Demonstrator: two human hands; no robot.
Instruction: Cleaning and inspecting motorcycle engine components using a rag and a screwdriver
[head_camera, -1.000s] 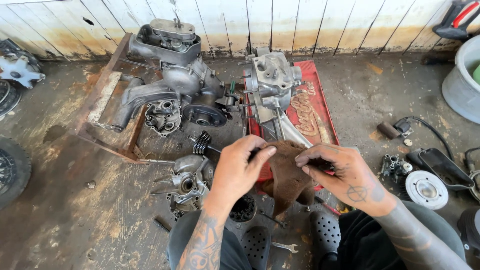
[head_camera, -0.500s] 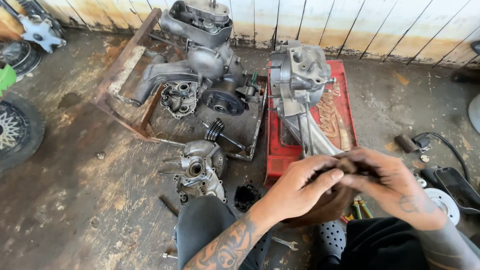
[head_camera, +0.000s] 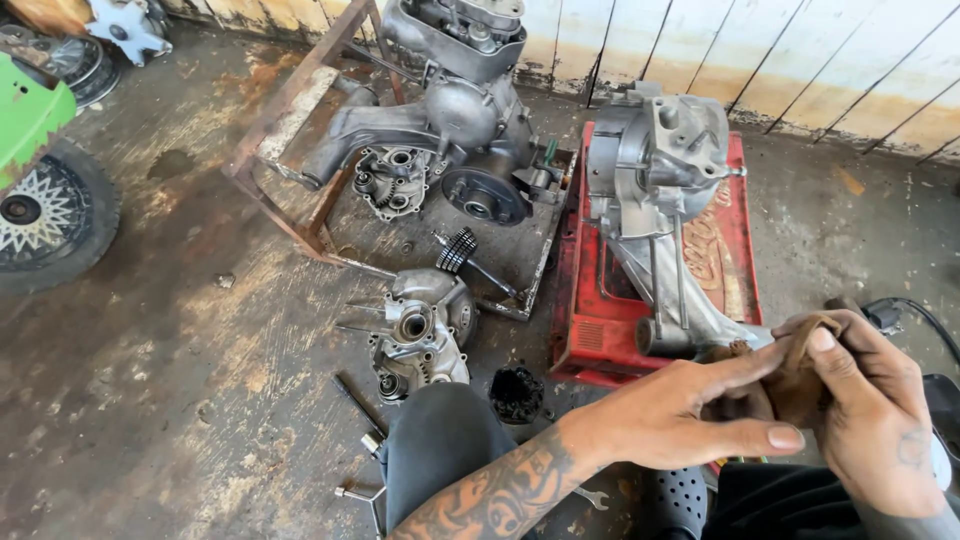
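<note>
I see my left hand (head_camera: 690, 415) and right hand (head_camera: 870, 410) gripping a brown rag (head_camera: 790, 385) beside an engine casing (head_camera: 655, 190) on a red crate (head_camera: 590, 300).

Pretty grimy workshop floor (head_camera: 180, 380) here, bare concrete with dark oil stains and rusty brown patches all over. Along the top of the frame runs a wall of pale, whitewashed planks (head_camera: 800, 60) with dark gaps between the boards and dirt creeping up from the bottom edge. Light looks like plain daylight, even, no harsh shadows.
</note>
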